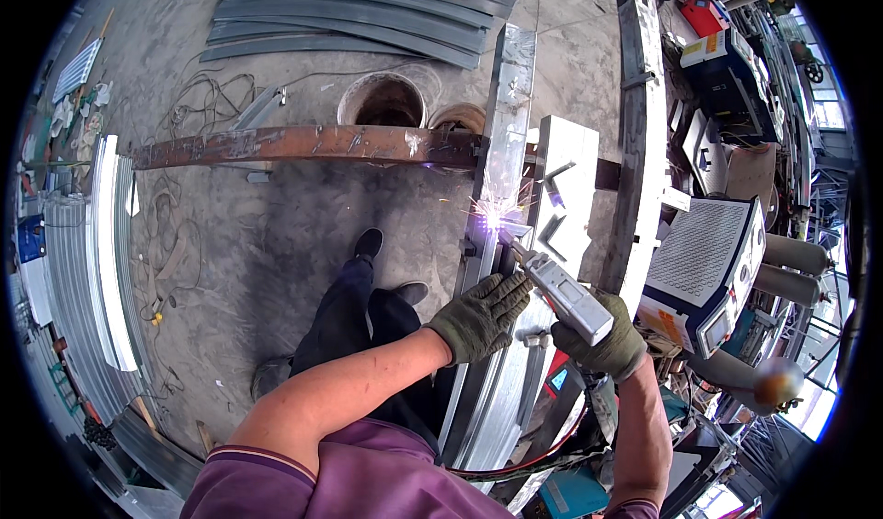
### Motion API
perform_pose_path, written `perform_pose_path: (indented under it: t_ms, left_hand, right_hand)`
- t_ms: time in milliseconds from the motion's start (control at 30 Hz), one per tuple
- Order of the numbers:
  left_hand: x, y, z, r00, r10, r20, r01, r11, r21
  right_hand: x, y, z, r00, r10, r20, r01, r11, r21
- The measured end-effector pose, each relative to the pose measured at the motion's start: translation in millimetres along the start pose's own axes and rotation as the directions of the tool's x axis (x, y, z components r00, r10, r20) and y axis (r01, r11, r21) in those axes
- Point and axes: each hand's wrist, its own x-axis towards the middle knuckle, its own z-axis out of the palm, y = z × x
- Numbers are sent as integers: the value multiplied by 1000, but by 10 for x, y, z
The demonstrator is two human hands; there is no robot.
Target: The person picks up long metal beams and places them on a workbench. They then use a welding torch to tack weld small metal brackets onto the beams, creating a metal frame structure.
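Observation:
Dark green work gloves cover both hands. In my right hand (609, 342) is a grey handheld welding gun (568, 296), gripped from behind with its nozzle pointing up and left. A bright violet-white flash with orange sparks (494, 220) bursts at the nozzle's end, on a long metal beam (510, 86). The glare hides the exact contact spot. My left hand (483, 318) lies with fingers stretched out over the silver metal profiles (487, 418), close to the gun's left side. Small dark angle brackets (555, 229) rest on a pale plate (572, 155) just right of the sparks.
A rusty crossbeam (303, 144) runs across ahead, with a round bucket (382, 100) behind it. Steel channels (359, 13) lie stacked on the far floor. A white-and-blue machine (704, 261) stands at right beside gas cylinders (791, 254). Long metal sheets (78, 271) line the left.

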Motion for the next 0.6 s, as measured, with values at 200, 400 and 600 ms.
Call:
perform_pose_path:
  t_ms: [200, 400, 600]
  left_hand:
    - [5, 1, -2, 1000, -5, 26, 5, 1000, -16]
    - [-6, -6, 11, 1000, 6, 5, -6, 1000, -24]
    - [0, -5, -8, 1000, 1, 17, 0, 1000, -25]
  right_hand:
    - [-19, 26, 25, 1000, -9, -12, 9, 1000, -6]
    - [-20, 11, 12, 1000, -12, 14, 13, 997, -79]
    - [-43, -35, -12, 999, 45, 17, -45, 999, -6]
